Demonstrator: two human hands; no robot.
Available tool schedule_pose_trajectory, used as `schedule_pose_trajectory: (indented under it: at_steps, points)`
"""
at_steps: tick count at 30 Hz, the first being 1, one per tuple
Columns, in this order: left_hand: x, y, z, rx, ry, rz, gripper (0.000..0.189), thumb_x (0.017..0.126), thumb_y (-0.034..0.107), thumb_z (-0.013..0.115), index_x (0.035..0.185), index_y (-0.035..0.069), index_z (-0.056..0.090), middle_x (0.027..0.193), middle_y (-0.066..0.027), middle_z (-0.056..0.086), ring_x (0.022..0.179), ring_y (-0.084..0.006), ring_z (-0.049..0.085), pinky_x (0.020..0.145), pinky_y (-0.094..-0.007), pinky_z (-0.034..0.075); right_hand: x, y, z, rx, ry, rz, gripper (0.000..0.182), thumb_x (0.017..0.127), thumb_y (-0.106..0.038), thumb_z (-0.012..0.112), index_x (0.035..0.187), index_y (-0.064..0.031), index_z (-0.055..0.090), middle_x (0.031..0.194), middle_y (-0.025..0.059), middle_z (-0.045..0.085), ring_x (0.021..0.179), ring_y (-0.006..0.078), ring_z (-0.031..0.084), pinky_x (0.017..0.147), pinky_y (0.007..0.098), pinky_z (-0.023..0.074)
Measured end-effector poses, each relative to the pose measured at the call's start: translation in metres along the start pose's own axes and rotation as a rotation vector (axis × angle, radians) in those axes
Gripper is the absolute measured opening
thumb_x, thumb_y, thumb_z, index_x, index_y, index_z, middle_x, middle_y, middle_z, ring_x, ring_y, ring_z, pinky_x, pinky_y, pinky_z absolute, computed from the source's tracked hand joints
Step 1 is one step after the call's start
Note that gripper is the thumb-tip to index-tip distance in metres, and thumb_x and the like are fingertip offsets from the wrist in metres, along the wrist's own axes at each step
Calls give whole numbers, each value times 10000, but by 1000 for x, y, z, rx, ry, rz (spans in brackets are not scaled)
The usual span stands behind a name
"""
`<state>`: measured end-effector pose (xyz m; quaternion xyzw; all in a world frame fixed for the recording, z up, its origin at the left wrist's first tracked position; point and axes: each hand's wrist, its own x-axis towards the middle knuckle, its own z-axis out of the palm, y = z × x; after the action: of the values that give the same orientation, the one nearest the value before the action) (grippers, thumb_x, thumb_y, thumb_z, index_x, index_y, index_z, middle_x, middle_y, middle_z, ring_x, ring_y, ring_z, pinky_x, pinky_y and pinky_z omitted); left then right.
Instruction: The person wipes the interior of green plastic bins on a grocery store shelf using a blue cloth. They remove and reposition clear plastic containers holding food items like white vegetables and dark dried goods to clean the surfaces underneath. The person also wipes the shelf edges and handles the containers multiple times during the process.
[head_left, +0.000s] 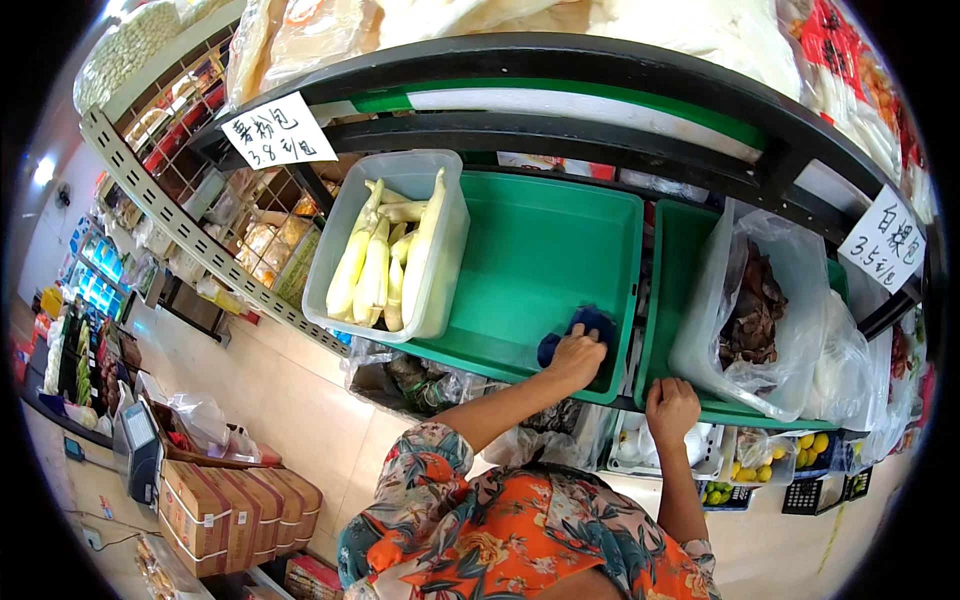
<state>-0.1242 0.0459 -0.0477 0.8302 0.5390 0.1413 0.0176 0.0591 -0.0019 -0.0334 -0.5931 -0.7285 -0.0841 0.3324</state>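
My left hand presses a crumpled dark blue cloth onto the floor of a green plastic tray, near its front right corner. Fingers curled, my right hand grips the front rim of a second green tray, to the right of the first. A translucent plastic bin of pale, peeled stalk-like vegetables stands over the left end of the first tray. Within the second tray sits another translucent bin, lined with a clear bag and holding dark brown, leathery-looking pieces.
A black shelf frame crosses above the trays, with handwritten cards and bagged goods. Below the trays are a white basket and crates of yellow fruit. Strapped cartons stand on the tiled floor at lower left.
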Motion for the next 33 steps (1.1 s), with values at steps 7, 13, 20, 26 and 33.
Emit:
schedule_pose_trajectory:
  at_steps: [7, 13, 20, 26, 33]
  points:
    - [36, -80, 3, 97, 236, -37, 287, 682, 70, 439, 915, 141, 589, 932, -94, 553, 809, -299, 488, 720, -378, 437, 0, 0, -1, -21, -25, 27, 177, 666, -105, 538, 521, -46, 455, 543, 102, 476, 509, 276, 470, 463, 381, 378]
    - [83, -167, -15, 292, 376, -569, 151, 723, 93, 441, 817, 68, 556, 834, -102, 523, 801, -282, 496, 637, -356, 463, 1, 0, -4, -15, -13, 28, 172, 654, -109, 540, 518, -52, 450, 537, 99, 470, 509, 276, 467, 458, 386, 375]
    - [126, -164, -2, 315, 505, -921, 109, 711, 106, 483, 766, 33, 544, 841, -120, 527, 817, -263, 495, 622, -334, 472, 0, 1, 0, -8, -10, 37, 177, 630, -101, 564, 507, -65, 442, 512, 87, 459, 490, 271, 464, 444, 379, 373]
    - [146, -86, 8, 121, 385, -319, 175, 626, 65, 507, 784, 24, 568, 828, -93, 544, 813, -261, 479, 635, -331, 446, 0, 2, -1, -16, -7, 36, 178, 629, -97, 562, 505, -63, 439, 506, 92, 455, 483, 273, 462, 440, 378, 372]
    - [103, -46, 2, -135, 59, 32, 421, 574, -5, 502, 986, 51, 568, 1061, -126, 520, 909, -293, 447, 814, -353, 383, 3, 1, -1, 3, 4, 4, 172, 639, -95, 552, 509, -58, 446, 507, 94, 452, 480, 272, 461, 442, 373, 371]
